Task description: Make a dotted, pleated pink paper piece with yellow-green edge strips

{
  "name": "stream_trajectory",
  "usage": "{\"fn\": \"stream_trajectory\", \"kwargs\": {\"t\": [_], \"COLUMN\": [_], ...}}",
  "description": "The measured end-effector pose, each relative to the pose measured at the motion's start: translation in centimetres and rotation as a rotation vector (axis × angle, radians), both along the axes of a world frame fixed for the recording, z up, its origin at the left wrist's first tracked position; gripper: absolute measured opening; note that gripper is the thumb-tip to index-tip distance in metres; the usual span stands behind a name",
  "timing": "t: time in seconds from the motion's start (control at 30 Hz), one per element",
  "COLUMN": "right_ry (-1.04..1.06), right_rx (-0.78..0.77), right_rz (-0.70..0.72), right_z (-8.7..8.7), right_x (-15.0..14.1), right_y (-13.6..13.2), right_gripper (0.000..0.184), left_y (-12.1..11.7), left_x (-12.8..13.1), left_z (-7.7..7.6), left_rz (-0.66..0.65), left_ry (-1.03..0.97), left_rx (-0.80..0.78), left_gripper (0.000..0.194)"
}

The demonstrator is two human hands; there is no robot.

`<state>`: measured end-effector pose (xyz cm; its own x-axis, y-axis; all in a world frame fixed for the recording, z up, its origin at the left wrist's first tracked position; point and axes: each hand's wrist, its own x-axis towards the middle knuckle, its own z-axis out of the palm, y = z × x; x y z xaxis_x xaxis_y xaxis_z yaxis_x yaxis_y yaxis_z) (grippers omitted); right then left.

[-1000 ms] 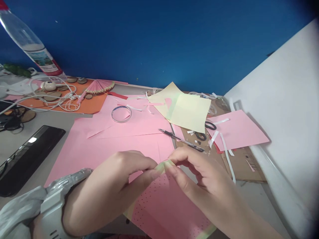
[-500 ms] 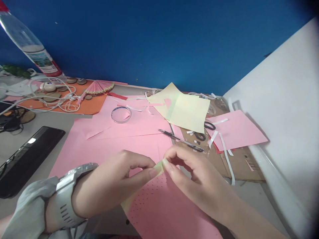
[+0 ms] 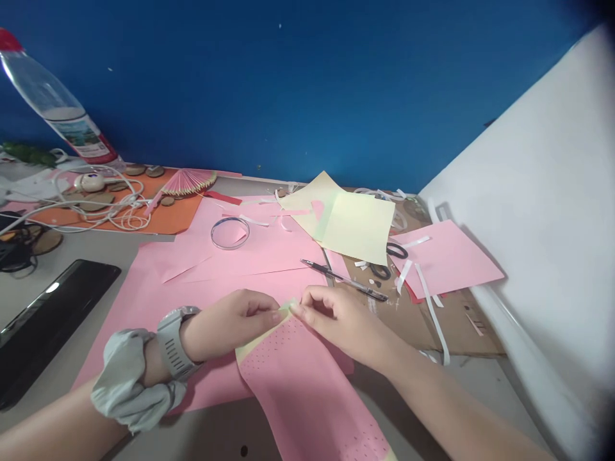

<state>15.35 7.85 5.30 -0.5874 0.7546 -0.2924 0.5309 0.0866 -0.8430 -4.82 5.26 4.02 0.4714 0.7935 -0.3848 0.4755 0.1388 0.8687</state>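
Note:
Both of my hands pinch the far end of a long pink dotted paper strip [image 3: 307, 390] with a pale yellow-green edge. My left hand [image 3: 230, 323], with a grey watch and a grey scrunchie on its wrist, grips the strip's corner between thumb and fingers. My right hand [image 3: 336, 317] pinches the same tip from the right side. The strip runs from the hands toward me over a large pink sheet [image 3: 158, 288] on the table.
A black pen [image 3: 343, 280] lies just beyond my right hand, with scissors [image 3: 384, 266] partly under yellow paper [image 3: 355, 224]. A clear tape ring [image 3: 230, 232], a pink paper fan [image 3: 185, 182], white cables [image 3: 96, 205], a bottle [image 3: 52, 105] and a black keyboard [image 3: 43, 320] lie left. A white board [image 3: 538, 211] leans right.
Both hands have moved away from me and lower toward the table, still pinching the strip's tip. More of the strip and both forearms show now.

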Motion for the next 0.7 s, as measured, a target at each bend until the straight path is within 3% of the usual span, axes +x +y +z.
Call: {"fn": "stream_trajectory", "kwargs": {"t": [0.53,0.7], "right_ry": [-0.085,-0.174], "right_rx": [-0.058,0.123], "right_rz": [0.013,0.003], "right_z": [-0.1,1.1], "right_x": [0.6,0.8], "right_y": [-0.6,-1.0], "right_gripper": [0.037,0.041], "left_y": [0.3,0.4], "left_x": [-0.9,-0.8], "left_z": [-1.1,-0.8], "left_rz": [0.076,0.091], "left_ry": [-0.044,-0.048], "left_rx": [-0.072,-0.029], "left_gripper": [0.038,0.039]}}
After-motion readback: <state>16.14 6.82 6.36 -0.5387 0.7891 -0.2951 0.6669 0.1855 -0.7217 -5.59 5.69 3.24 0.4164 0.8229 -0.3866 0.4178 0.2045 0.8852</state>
